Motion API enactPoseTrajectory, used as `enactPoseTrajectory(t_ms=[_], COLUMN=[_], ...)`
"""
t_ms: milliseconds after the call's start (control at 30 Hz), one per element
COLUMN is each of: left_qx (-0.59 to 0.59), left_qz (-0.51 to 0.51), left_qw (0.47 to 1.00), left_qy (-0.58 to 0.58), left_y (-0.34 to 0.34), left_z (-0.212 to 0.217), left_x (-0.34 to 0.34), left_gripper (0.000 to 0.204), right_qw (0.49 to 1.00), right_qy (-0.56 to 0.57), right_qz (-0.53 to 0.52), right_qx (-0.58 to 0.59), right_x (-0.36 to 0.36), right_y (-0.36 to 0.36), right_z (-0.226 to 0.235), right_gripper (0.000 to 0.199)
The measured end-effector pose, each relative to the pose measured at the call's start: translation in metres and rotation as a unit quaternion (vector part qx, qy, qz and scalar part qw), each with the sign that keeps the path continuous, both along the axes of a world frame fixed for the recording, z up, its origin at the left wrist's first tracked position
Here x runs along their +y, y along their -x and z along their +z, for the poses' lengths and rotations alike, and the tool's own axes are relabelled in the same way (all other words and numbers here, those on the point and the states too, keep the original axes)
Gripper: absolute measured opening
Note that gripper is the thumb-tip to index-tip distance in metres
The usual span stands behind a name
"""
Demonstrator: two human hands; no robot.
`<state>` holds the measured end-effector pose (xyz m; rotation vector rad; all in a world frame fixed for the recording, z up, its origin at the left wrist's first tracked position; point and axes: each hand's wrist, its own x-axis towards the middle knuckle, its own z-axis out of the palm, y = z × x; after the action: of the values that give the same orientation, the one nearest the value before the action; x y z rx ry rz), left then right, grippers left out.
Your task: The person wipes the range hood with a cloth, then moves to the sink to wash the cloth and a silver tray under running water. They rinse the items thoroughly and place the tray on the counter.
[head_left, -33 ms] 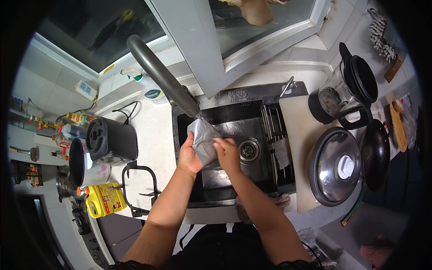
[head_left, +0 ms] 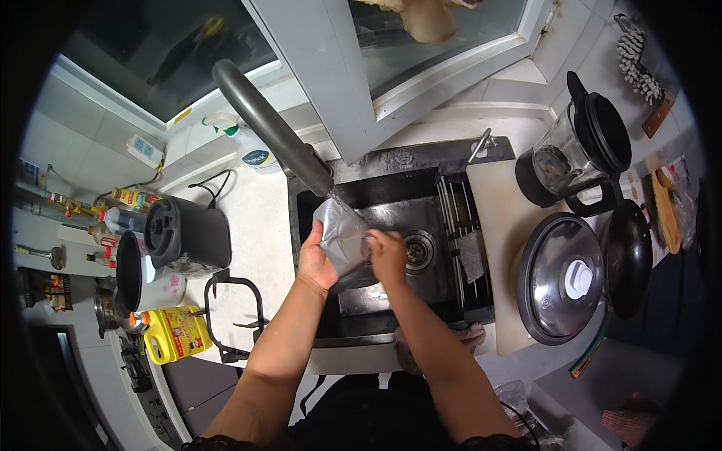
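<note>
Dark sink (head_left: 391,203) — two hands (head_left: 316,259), one bag (head_left: 342,237).

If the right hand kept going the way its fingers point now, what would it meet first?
The right hand points left into the grey pouch it already touches; behind that sits the left hand. Depth is hard to judge.

- Daylight came through the window (head_left: 421,52), lighting the pale counter (head_left: 263,218) evenly.
- The pan lid (head_left: 560,278) showed soft glare.
- Fisheye bending curved edges; corners fell black.
- Focus stayed sharp centrally.
</note>
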<state>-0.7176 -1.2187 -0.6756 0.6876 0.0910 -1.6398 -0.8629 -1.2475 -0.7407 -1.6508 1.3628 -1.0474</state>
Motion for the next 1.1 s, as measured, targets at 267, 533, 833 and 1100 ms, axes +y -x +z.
enactPoseTrajectory(t_ms=[267, 533, 833, 1100], left_qx=[0.015, -0.086, -0.292, -0.336], left_qz=[-0.027, -0.04, -0.072, -0.016], left_qw=[1.0, 0.993, 0.953, 0.941], left_qy=[-0.006, -0.074, -0.035, -0.035], left_y=[0.003, 0.0, 0.003, -0.073], left_z=[0.015, 0.035, 0.049, 0.062], left_x=[-0.005, -0.026, -0.033, -0.009], left_gripper=[0.058, 0.046, 0.019, 0.015], right_qw=[0.999, 0.935, 0.981, 0.969], right_qy=[0.034, 0.136, -0.055, -0.09], right_qz=[0.036, -0.127, 0.136, 0.229], right_qx=[0.0, 0.303, -0.124, 0.017], right_x=[0.009, -0.045, -0.028, -0.03], right_y=[0.011, 0.12, -0.01, 0.009], right_z=[0.02, 0.063, 0.054, 0.023], right_gripper=[0.014, 0.027, 0.064, 0.043])
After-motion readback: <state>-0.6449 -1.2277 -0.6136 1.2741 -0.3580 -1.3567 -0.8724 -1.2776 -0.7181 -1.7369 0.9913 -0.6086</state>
